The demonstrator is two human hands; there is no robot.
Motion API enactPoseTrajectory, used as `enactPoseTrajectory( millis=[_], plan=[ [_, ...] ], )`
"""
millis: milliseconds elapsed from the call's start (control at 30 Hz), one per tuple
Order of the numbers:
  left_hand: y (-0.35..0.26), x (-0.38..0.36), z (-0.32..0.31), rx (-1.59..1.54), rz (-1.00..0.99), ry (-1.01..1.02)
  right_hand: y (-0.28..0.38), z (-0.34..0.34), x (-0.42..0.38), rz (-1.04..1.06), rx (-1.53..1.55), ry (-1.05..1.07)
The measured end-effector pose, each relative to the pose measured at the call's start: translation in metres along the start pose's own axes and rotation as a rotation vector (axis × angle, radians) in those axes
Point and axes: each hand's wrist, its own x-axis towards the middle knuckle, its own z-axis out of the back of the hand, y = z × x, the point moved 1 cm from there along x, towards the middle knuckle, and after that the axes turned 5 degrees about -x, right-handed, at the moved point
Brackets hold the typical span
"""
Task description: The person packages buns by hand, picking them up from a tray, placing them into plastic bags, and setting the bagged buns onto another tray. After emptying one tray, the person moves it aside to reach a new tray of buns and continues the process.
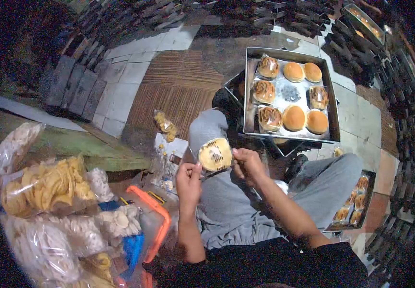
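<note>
While I am sitting on the floor, my left hand point(188, 180) and right hand point(247, 165) are both pinching a wrapped bun point(215, 154) over my lap, just before a metal tray point(249, 91) carrying buns, some wrapped; bagged crackers point(49, 185) are lying at my left.

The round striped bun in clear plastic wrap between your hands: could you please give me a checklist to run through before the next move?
1. Round striped bun in clear plastic wrap held at both sides: ok.
2. Left hand grips wrap edge: ok.
3. Right hand grips opposite edge: ok.
4. Wrap sealed: cannot tell.
5. Rectangular metal tray has a bare spot among its buns: ok.
6. Bun held over the lap, clear of the floor: ok.
</note>
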Motion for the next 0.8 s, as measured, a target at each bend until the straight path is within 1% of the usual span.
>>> enactPoseTrajectory(
  millis=[33, 67, 100, 133, 167, 200, 233, 267, 300, 333, 367, 433, 467, 500, 533, 567, 600, 633, 667, 700, 733, 767, 800],
  plan=[
    [-0.005, -0.006, -0.007, -0.215, 0.230, 0.014, -0.007, -0.001, 0.005, 0.000, 0.011, 0.000],
    [-0.014, -0.015, -0.019, -0.297, 0.278, 0.024, -0.014, -0.002, 0.013, 0.235, -0.182, -0.152],
    [-0.013, -0.022, -0.033, -0.292, 0.282, 0.035, -0.015, 0.001, 0.016, 0.470, -0.383, -0.309],
    [-0.012, -0.025, -0.049, -0.289, 0.137, 0.066, 0.022, -0.004, -0.017, 0.246, -0.216, -0.275],
    [-0.009, -0.023, -0.061, -0.289, -0.015, 0.102, 0.034, 0.001, -0.025, 0.199, 0.059, -0.265],
    [0.013, -0.012, -0.068, 0.330, -0.452, 0.182, 0.035, 0.018, -0.024, 0.248, 0.058, -0.199],
    [-0.007, -0.015, -0.080, 0.320, -0.469, 0.207, 0.044, 0.031, -0.029, 0.294, 0.054, -0.136],
    [-0.027, -0.028, -0.094, 0.449, -0.681, 0.183, 0.050, 0.043, -0.034, 0.286, -0.032, -0.131],
    [-0.041, -0.039, -0.109, 0.573, -0.893, 0.153, 0.069, 0.053, -0.040, 0.317, -0.191, -0.220],
    [-0.035, -0.046, -0.120, 0.414, -0.813, 0.103, 0.081, 0.075, -0.031, 0.315, -0.218, -0.238],
    [-0.028, -0.048, -0.126, 0.402, -0.827, 0.118, 0.098, 0.098, -0.021, 0.314, -0.246, -0.254],
    [-0.004, -0.045, -0.136, 0.427, -0.569, 0.464, 0.152, 0.139, -0.015, 0.198, -0.293, -0.410],
    [0.019, -0.047, -0.142, 0.421, -0.574, 0.476, 0.161, 0.166, -0.005, 0.487, -0.735, -0.806],
    [0.050, -0.049, -0.151, 0.681, -0.574, 0.630, 0.160, 0.184, 0.004, 0.770, -1.188, -1.194],
    [0.069, -0.051, -0.155, 0.942, -0.570, 0.779, 0.172, 0.175, -0.021, 0.906, -1.288, -1.256],
    [0.069, -0.052, -0.151, 0.935, -0.579, 0.785, 0.183, 0.158, -0.050, 1.048, -1.390, -1.311],
    [0.066, -0.055, -0.148, 0.997, -0.650, 0.831, 0.170, 0.153, -0.060, 0.836, -1.159, -1.214],
    [0.063, -0.055, -0.149, 1.059, -0.722, 0.876, 0.145, 0.157, -0.064, 0.754, -1.188, -1.080],
    [0.064, -0.052, -0.152, 1.056, -0.633, 0.861, 0.117, 0.140, -0.077, 0.567, -1.146, -0.892],
    [0.063, -0.050, -0.152, 1.048, -0.631, 0.867, 0.084, 0.122, -0.086, 0.421, -1.107, -0.655],
    [0.062, -0.049, -0.148, 0.899, -0.659, 0.824, 0.054, 0.105, -0.102, 0.221, -1.101, -0.438],
    [0.059, -0.047, -0.142, 0.755, -0.685, 0.779, 0.025, 0.084, -0.118, 0.504, -1.187, -0.335],
    [0.055, -0.047, -0.137, 0.804, -0.611, 0.862, -0.006, 0.076, -0.125, 0.340, -1.159, -0.259]
  ],
)
